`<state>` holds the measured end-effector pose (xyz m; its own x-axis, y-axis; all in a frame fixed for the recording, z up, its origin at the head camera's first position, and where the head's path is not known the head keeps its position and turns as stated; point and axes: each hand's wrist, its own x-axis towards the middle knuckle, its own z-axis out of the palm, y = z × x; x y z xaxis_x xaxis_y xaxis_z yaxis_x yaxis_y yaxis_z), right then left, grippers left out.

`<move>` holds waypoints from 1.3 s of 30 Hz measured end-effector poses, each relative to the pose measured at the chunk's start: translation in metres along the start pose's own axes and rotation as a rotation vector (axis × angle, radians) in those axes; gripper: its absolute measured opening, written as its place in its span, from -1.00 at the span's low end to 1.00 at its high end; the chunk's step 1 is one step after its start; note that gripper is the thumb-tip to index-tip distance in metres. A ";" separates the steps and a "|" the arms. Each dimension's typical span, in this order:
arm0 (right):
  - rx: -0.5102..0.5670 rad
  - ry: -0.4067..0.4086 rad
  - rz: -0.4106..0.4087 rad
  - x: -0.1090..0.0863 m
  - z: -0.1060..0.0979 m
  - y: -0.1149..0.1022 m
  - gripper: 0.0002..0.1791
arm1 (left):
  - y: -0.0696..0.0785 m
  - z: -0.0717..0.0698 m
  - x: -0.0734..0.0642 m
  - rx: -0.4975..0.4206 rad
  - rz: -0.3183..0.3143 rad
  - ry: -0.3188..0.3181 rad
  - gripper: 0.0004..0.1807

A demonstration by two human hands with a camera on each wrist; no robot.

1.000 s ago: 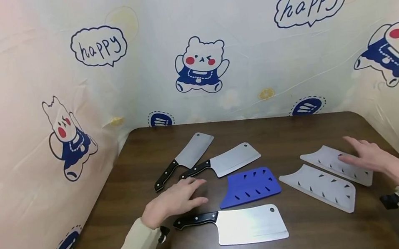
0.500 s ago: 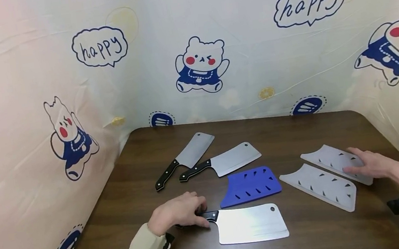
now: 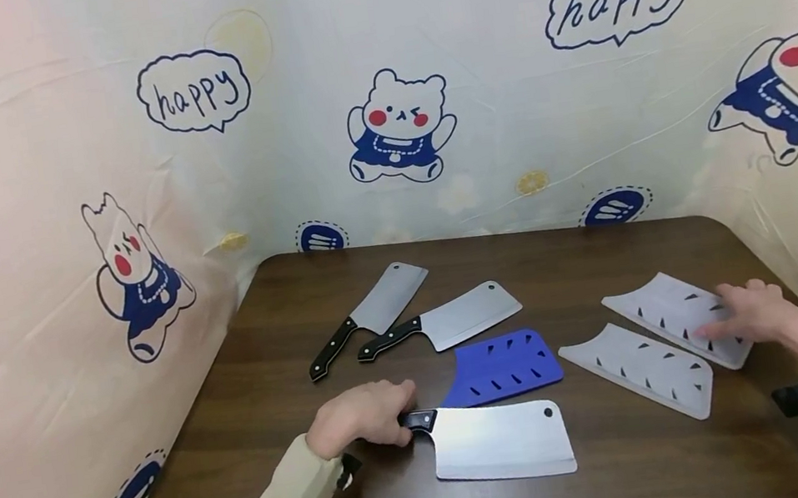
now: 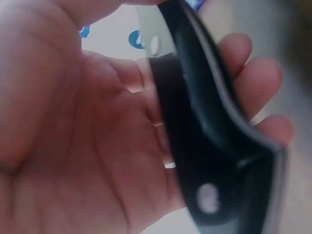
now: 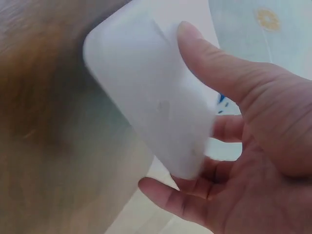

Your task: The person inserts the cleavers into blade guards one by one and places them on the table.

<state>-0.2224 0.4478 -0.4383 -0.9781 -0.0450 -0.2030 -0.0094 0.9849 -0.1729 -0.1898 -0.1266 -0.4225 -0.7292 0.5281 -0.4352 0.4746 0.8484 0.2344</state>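
Note:
My left hand [image 3: 364,418] grips the black riveted handle [image 4: 204,122] of the nearest cleaver, and its fingers wrap round behind it in the left wrist view. The broad steel blade [image 3: 500,440] of that cleaver points right, close over the table. On the right, my right hand [image 3: 751,312] pinches a white slotted blade guard [image 3: 667,306] by its far-right end. In the right wrist view the thumb [image 5: 204,53] lies on one face of the guard and fingers are behind it. A second white blade guard [image 3: 642,372] lies flat just in front.
A blue slotted blade guard [image 3: 505,367] lies behind the held cleaver's blade. Two more cleavers rest farther back, one angled cleaver [image 3: 390,296] and one flatter cleaver [image 3: 469,317]. The brown table [image 3: 560,261] meets a printed cloth backdrop [image 3: 501,101] behind and at both sides.
My left hand has come down onto the near cleaver's handle and taken hold, shifting the cleaver slightly. My right hand has closed on the far white guard and its near end has tilted up.

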 end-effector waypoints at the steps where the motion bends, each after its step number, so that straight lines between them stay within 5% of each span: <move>1: 0.005 0.012 -0.004 -0.001 -0.004 -0.001 0.11 | 0.000 -0.003 0.000 -0.020 0.001 -0.001 -0.69; 10: 0.136 0.009 -0.096 -0.009 -0.026 -0.018 -0.51 | 0.001 -0.032 -0.003 -0.076 0.135 0.088 -0.75; 15: 0.148 0.121 -0.151 -0.013 -0.039 -0.034 -0.75 | 0.000 -0.049 -0.004 -0.132 0.183 0.156 -0.86; 21: 0.200 0.340 -0.151 -0.021 -0.058 -0.061 -0.70 | -0.001 -0.069 -0.006 -0.218 0.163 0.252 -0.68; 29: 0.400 0.599 -0.111 -0.043 -0.080 -0.096 -0.60 | -0.005 -0.092 -0.013 -0.292 0.168 0.486 -0.69; 39: 0.623 0.830 -0.237 -0.063 -0.091 -0.129 -0.77 | -0.014 -0.104 -0.020 -0.436 0.178 0.633 -0.66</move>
<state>-0.1786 0.3386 -0.3159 -0.8031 0.1352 0.5803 -0.3397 0.6963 -0.6323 -0.2328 -0.1452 -0.3264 -0.8646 0.4659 0.1883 0.4701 0.6175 0.6307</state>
